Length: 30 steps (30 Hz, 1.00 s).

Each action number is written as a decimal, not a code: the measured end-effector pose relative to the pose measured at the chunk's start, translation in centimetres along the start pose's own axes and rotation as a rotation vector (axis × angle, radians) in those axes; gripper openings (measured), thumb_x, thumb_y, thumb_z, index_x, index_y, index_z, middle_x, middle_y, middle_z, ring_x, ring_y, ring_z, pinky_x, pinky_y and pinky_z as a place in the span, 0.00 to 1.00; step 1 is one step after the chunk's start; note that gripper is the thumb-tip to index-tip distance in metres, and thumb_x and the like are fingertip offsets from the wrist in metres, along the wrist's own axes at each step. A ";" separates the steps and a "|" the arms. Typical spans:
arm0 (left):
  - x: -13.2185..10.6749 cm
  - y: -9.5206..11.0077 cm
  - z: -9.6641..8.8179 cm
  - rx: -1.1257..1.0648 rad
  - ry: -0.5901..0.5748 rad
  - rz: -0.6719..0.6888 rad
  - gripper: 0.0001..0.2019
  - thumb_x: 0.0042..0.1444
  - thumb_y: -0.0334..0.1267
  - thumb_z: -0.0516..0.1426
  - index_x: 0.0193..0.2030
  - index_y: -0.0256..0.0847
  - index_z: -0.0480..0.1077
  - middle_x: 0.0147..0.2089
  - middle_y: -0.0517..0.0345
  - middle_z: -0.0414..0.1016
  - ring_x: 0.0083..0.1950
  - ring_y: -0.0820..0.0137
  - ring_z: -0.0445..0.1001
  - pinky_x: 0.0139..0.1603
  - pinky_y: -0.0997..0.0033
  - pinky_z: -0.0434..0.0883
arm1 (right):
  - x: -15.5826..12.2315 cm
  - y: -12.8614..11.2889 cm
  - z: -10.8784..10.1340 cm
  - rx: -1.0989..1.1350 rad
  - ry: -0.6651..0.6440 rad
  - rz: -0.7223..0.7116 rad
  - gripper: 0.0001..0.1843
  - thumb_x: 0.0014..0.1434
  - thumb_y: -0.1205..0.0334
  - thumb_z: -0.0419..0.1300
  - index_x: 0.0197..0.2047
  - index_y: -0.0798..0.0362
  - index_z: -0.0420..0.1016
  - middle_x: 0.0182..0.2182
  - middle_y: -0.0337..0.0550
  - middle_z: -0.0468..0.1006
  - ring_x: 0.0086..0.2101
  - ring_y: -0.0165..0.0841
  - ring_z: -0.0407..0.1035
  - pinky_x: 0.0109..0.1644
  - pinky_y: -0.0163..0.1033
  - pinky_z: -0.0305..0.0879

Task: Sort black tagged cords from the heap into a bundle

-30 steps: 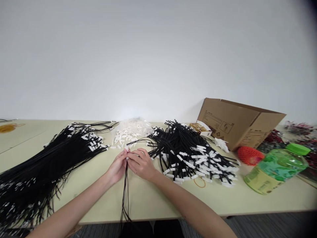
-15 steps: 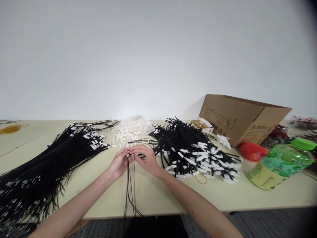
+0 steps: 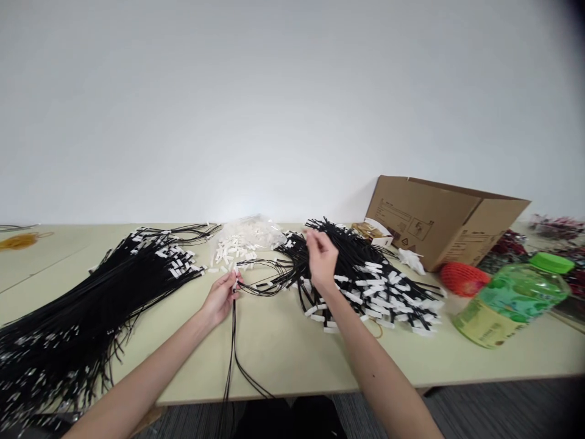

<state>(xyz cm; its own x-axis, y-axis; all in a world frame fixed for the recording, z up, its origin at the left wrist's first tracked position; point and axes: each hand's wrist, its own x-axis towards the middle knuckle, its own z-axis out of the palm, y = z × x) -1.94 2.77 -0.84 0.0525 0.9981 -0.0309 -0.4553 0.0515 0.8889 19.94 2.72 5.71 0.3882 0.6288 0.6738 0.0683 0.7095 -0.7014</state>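
My left hand pinches a few black cords near their white-tipped ends; the cords hang down over the table's front edge. My right hand is raised over the right pile of black cords with white tips, fingers curled as if pinching a cord, though what it holds is hard to make out. A black cord loops across the table between the two hands. A heap of small white plastic pieces lies just beyond my left hand. A large bundle of black cords stretches to the left.
A cardboard box lies on its side at the back right. A green-capped plastic bottle lies on the pale table at the right, beside a red mesh item. A rubber band peeks out under my right forearm. Yellow bands sit far left.
My right hand has left the left hand and moved up and right over the right cord pile. The left hand keeps its pinch on the cords.
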 end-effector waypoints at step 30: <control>-1.6 0.2 1.5 0.009 -0.186 -0.074 0.09 0.45 0.38 0.62 0.26 0.34 0.68 0.22 0.61 0.66 0.21 0.81 0.61 0.15 0.85 0.53 | -6.3 1.3 3.1 -0.761 -0.539 -0.838 0.14 0.60 0.67 0.51 0.23 0.55 0.64 0.21 0.38 0.63 0.26 0.28 0.55 0.29 0.36 0.47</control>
<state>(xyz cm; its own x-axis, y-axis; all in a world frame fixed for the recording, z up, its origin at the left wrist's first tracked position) -0.77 1.13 0.11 0.2488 0.9685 -0.0122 -0.4361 0.1233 0.8914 14.70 0.70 1.29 -0.4436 0.2513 0.8603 0.6948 0.7028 0.1530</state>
